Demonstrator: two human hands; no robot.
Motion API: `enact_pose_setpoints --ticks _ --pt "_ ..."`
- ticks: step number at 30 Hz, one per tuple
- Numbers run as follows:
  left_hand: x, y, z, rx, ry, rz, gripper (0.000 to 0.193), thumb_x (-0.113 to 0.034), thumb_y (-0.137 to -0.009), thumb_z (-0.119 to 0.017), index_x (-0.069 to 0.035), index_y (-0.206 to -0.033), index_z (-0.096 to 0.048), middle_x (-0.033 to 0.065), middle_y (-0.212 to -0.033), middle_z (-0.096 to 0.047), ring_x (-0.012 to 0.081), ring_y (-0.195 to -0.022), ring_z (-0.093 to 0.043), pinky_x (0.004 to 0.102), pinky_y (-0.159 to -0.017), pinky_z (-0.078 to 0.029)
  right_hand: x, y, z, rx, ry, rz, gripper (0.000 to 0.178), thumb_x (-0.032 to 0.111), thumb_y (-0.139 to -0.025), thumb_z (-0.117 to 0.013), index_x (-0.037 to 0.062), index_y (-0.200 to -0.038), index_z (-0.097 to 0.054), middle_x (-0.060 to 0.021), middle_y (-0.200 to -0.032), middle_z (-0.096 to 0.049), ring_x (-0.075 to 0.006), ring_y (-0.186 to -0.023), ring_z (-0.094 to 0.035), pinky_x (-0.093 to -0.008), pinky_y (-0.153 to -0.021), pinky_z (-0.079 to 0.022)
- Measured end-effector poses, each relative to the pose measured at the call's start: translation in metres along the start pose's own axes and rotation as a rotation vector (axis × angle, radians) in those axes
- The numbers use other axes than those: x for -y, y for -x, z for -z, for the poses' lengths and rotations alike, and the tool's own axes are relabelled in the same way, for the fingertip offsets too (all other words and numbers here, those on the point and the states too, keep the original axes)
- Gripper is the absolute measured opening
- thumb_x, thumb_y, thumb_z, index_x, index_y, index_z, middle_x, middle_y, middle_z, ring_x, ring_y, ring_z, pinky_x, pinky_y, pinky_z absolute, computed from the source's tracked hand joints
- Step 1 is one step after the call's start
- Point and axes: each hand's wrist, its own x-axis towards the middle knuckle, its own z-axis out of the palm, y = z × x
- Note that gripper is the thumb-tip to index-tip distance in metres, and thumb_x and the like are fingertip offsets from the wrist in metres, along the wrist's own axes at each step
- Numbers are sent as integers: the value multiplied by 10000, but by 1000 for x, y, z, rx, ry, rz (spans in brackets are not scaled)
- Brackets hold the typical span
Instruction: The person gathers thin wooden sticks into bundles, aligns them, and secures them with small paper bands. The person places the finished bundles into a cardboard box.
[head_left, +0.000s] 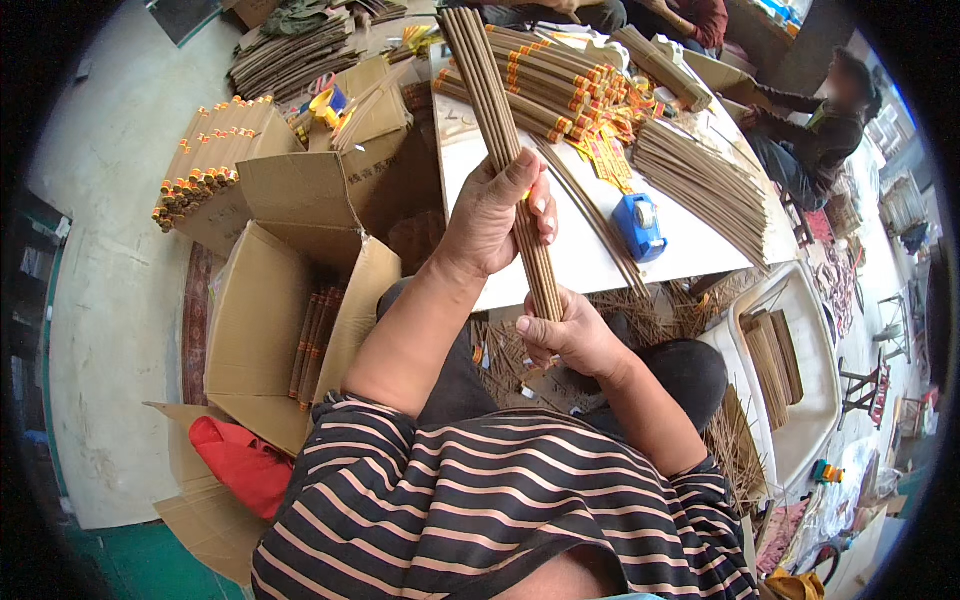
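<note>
Both hands grip one bundle of long brown incense sticks (487, 90), tilted with its upper end to the far left. My left hand (497, 215) wraps round the middle, thumb lying along the sticks; a bit of yellow shows by its fingers. My right hand (575, 338) closes round the lower end, just off the table's near edge. Beyond them on the white table (490, 270) stands a blue tape dispenser (640, 228) with a roll of tape. Near it lie yellow-and-red paper labels (605, 160), loose incense sticks (700, 190) and a stack of banded incense bundles (545, 75).
An open cardboard box (270, 320) with banded bundles inside stands at my left, a red cloth (240, 465) beside it. Farther left, more bundles top another carton (225, 140). A white tub (815, 400) holds sticks at right. Co-workers sit across the table, one person (820, 140) far right.
</note>
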Motion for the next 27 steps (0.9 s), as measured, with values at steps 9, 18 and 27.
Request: enact_pose_setpoints --ticks 9,18,27 --pt "-40 -21 1 -101 -28 -80 264 -328 -830 -636 -96 -830 -508 14 -592 -505 142 -493 -517 274 -438 -411 0 5 -5 6 255 -48 302 251 -818 -666 35 -891 -468 -22 -657 -516 -108 -569 -505 -226 -525 -423" --pt "-40 -21 -9 -19 -105 -85 291 -375 -847 -598 -95 -856 -519 0 -625 -488 100 -503 -473 222 -444 -398 23 4 -15 -26 351 117 863 165 -742 -740 50 -1387 -178 -94 -1008 -544 -167 -938 -528 -317 -830 -445" --pt "-50 -44 13 -58 -77 36 376 -399 -818 -629 -62 -857 -465 24 -627 -469 121 -504 -459 242 -454 -396 18 19 -16 -110 1097 516 1156 352 -527 -837 84 -1414 -146 -225 -1437 -157 -353 -1318 -220 -443 -1047 -252"
